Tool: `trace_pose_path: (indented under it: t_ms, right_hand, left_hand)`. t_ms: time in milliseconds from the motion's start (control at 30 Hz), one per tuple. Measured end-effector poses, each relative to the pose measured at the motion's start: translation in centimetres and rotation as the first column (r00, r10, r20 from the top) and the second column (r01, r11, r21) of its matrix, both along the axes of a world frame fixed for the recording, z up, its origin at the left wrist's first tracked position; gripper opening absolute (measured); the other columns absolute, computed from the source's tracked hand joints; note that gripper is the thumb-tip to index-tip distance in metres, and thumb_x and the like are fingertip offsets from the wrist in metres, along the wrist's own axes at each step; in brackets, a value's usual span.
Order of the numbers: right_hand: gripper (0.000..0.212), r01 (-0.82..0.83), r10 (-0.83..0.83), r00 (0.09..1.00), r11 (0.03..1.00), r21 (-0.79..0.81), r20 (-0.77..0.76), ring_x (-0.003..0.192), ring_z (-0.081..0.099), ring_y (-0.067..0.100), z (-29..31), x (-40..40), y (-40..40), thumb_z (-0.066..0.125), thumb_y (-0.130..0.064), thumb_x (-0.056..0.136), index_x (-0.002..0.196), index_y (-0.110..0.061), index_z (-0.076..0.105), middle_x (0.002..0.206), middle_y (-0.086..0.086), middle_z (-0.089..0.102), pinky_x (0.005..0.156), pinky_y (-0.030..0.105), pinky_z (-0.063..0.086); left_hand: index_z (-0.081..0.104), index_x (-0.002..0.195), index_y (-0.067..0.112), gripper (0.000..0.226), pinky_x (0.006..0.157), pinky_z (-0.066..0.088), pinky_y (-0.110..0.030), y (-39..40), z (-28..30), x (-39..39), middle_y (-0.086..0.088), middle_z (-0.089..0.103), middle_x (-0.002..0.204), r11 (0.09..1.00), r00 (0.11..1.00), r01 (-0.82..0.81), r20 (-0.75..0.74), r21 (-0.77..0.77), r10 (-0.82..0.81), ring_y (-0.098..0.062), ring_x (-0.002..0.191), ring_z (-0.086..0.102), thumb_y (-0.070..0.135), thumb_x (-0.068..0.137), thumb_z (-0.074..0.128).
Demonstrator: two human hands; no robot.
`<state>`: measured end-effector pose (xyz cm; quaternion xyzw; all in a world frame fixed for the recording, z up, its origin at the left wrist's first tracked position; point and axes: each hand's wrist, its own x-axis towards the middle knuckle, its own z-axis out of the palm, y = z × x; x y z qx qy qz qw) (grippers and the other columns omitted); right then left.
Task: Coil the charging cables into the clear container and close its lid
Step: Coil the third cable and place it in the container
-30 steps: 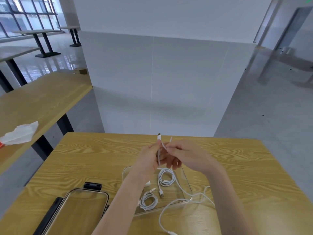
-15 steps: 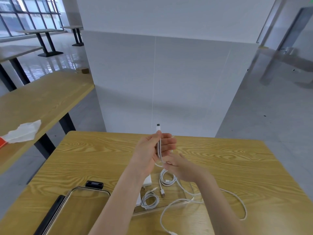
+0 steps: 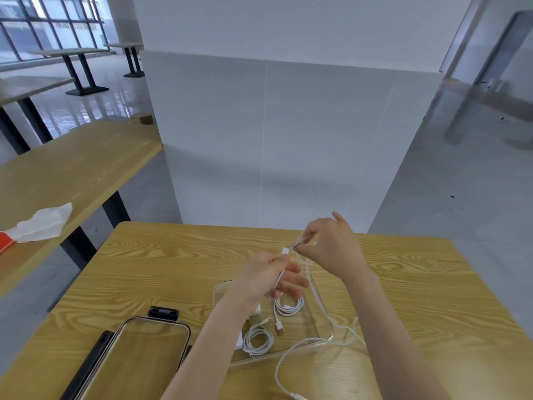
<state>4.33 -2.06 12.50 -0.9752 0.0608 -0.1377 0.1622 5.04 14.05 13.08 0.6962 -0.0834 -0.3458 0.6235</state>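
Bare wood worktop (image 3: 161,264) lies open along the far and right edges; the clear plastic lid (image 3: 144,359) blocks the near left corner.

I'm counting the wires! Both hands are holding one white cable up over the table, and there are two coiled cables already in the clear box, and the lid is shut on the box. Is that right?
Not quite. The head view shows the lid is off, lying on the table left of the clear box. The rest holds: the left hand and right hand hold one white cable, and two coiled cables lie inside.
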Motion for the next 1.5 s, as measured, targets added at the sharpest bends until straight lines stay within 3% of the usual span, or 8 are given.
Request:
trace_pose_path:
  t_ms: [67,167,533,733,933,1133,1267,1500]
  right_hand:
    - [0.022,0.051,-0.051,0.999,0.999,0.007,-0.01,0.077,0.057,0.019,1.2,-0.5,0.7,0.064,-0.034,0.079,0.071,-0.013,0.063,0.069,-0.001,0.064,0.082,0.022,0.038]
    - [0.022,0.022,-0.018,0.999,0.995,0.095,-0.042,0.06,0.049,0.013,2.5,-1.5,2.0,0.061,-0.034,0.082,0.069,-0.017,0.061,0.055,-0.007,0.051,0.051,0.023,0.032]
    - [0.029,-0.144,0.452,0.848,0.699,0.7,-0.277,0.063,0.06,0.014,-0.1,-3.0,3.9,0.037,-0.022,0.1,0.093,-0.009,0.062,0.069,0.003,0.065,0.065,0.026,0.046]
    - [0.059,-0.072,0.38,0.843,0.781,0.62,-0.38,0.059,0.059,0.013,-3.0,-1.9,2.2,0.044,-0.066,0.083,0.063,-0.015,0.065,0.063,0.003,0.065,0.076,0.031,0.05]
    - [0.066,0.038,0.175,0.865,0.911,0.41,-0.47,0.033,0.017,0.008,-3.5,-0.9,-0.1,0.059,-0.068,0.073,0.045,-0.019,0.024,0.041,-0.007,0.024,0.043,0.02,0.02]
    - [0.048,0.308,-0.029,0.91,0.716,0.627,-0.413,0.036,0.027,0.013,-2.3,0.6,-1.5,0.052,-0.045,0.09,0.052,-0.018,0.037,0.037,-0.009,0.03,0.046,0.025,0.029]
    - [0.042,0.285,-0.016,0.941,0.575,0.767,-0.337,0.033,0.026,0.01,0.1,0.7,-0.9,0.05,-0.03,0.094,0.056,-0.012,0.048,0.035,-0.009,0.035,0.04,0.022,0.024]
    - [0.028,0.115,0.1,0.973,0.569,0.814,-0.207,0.04,0.038,0.01,2.7,-0.7,1.4,0.041,-0.013,0.094,0.082,-0.003,0.065,0.051,-0.001,0.055,0.041,0.02,0.031]
  left_hand:
    - [0.061,0.096,0.002,0.03,0.042,0.034,-0.018,-0.4,-0.5,0.1,-0.009,0.075,0.078,0.995,0.995,-0.097,0.031,-0.014,0.097,-0.016,0.051,0.065,0.022,0.099,0.039]
    - [0.065,0.097,0.005,0.032,0.048,0.046,-0.018,-0.9,-0.9,0.4,-0.007,0.075,0.078,0.967,0.97,-0.237,0.026,-0.094,0.24,-0.017,0.061,0.07,0.022,0.099,0.038]
    - [0.062,0.098,-0.002,0.029,0.05,0.053,-0.019,-0.8,0.5,2.8,-0.005,0.074,0.071,0.781,0.897,-0.423,-0.334,-0.459,0.289,-0.012,0.062,0.071,0.018,0.098,0.041]
    - [0.067,0.093,0.003,0.03,0.046,0.041,-0.017,-0.2,0.5,2.8,0.004,0.061,0.056,0.872,0.954,-0.3,-0.108,-0.386,0.281,-0.007,0.042,0.05,0.021,0.097,0.043]
    - [0.064,0.095,-0.002,0.032,0.041,0.023,-0.016,0.5,1.0,2.1,0.005,0.049,0.048,0.934,0.996,-0.081,0.0,-0.348,0.086,-0.006,0.033,0.029,0.021,0.098,0.041]
    - [0.066,0.098,-0.003,0.035,0.048,0.024,-0.02,0.5,0.8,0.8,0.003,0.051,0.049,0.97,0.975,0.213,0.093,-0.121,-0.202,-0.006,0.036,0.031,0.023,0.098,0.042]
    - [0.065,0.099,-0.001,0.033,0.049,0.029,-0.019,-0.5,0.1,0.3,0.0,0.059,0.055,0.987,0.975,0.161,0.153,0.006,-0.16,-0.006,0.036,0.034,0.024,0.098,0.043]
    - [0.063,0.1,0.007,0.028,0.045,0.033,-0.018,-1.4,-0.9,0.7,-0.001,0.073,0.073,0.991,0.971,-0.128,0.199,-0.025,0.131,-0.007,0.043,0.054,0.021,0.099,0.039]
